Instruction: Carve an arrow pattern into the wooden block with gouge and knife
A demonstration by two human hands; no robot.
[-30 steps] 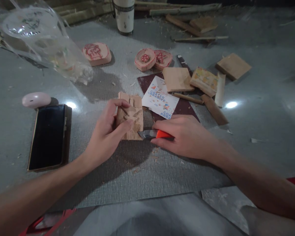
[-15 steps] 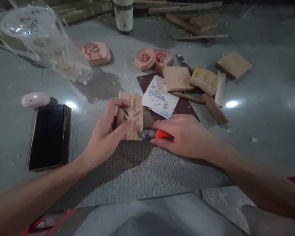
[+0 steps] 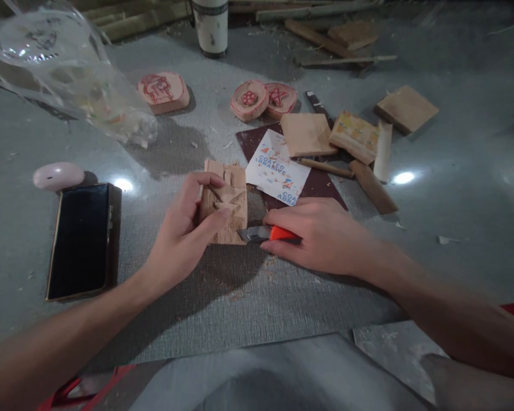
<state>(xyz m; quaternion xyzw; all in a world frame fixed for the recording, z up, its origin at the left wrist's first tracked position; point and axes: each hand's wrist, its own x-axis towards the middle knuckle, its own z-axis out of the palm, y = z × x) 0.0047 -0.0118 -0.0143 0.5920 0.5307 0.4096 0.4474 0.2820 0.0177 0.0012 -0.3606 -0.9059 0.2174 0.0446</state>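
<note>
A carved wooden block (image 3: 233, 225) with a raised, pointed shape on its face lies under my left hand (image 3: 184, 214), thumb on its face and fingers around its left side. My right hand (image 3: 321, 237) grips a utility knife (image 3: 285, 233) with an orange handle. The blade points left, and its tip touches the lower right part of the block's face. Just beyond the knife, dark sandpaper sheets (image 3: 325, 185) lie on the table, one turned over to show a white printed back (image 3: 278, 168).
To the left are a black phone (image 3: 79, 242) and a pink oval case (image 3: 59, 176). Clear plastic bag (image 3: 89, 74), red-marked wood pieces (image 3: 165, 91) and a cup (image 3: 211, 28) stand farther back. Plain wood blocks (image 3: 406, 109) and strips (image 3: 373, 188) lie to the right. Shavings dot the table.
The whole view has shifted slightly. Both hands, the block and the knife keep nearly the same positions relative to each other.
</note>
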